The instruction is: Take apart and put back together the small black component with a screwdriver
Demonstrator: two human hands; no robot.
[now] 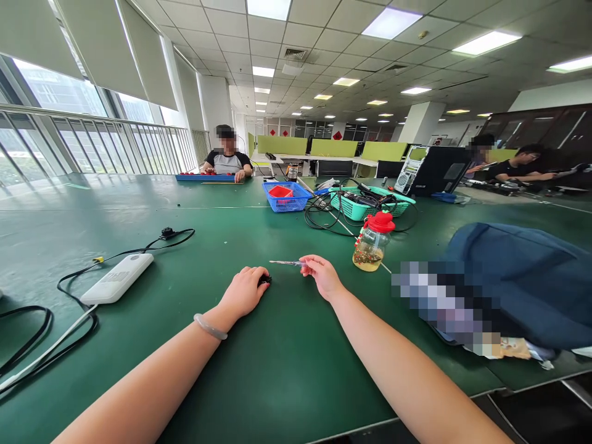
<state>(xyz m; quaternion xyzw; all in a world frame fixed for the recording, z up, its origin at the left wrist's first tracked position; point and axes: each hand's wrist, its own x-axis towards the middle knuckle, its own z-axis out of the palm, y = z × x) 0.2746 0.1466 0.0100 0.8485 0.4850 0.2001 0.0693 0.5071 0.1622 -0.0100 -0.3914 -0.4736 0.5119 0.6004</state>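
My right hand (322, 276) pinches the purplish end of a thin pale stick-like tool (283, 263). The tool lies nearly level and points left, just above or on the green table; its exact kind is too small to make out. To its left, my left hand (245, 290) is curled over a small black object (264, 280) at its fingertips. Most of that black object is hidden under the fingers. A pale bangle (210, 327) circles my left wrist. The tip of the tool is close to the left fingers but apart from them.
Right of my hands stand a red-lidded bottle (372, 246) and a dark blue backpack (518, 277). Behind are a blue basket (287, 202) and a green basket (356, 211) with cables. A white power strip (119, 279) lies left. A person (227, 161) sits across the table (277, 376).
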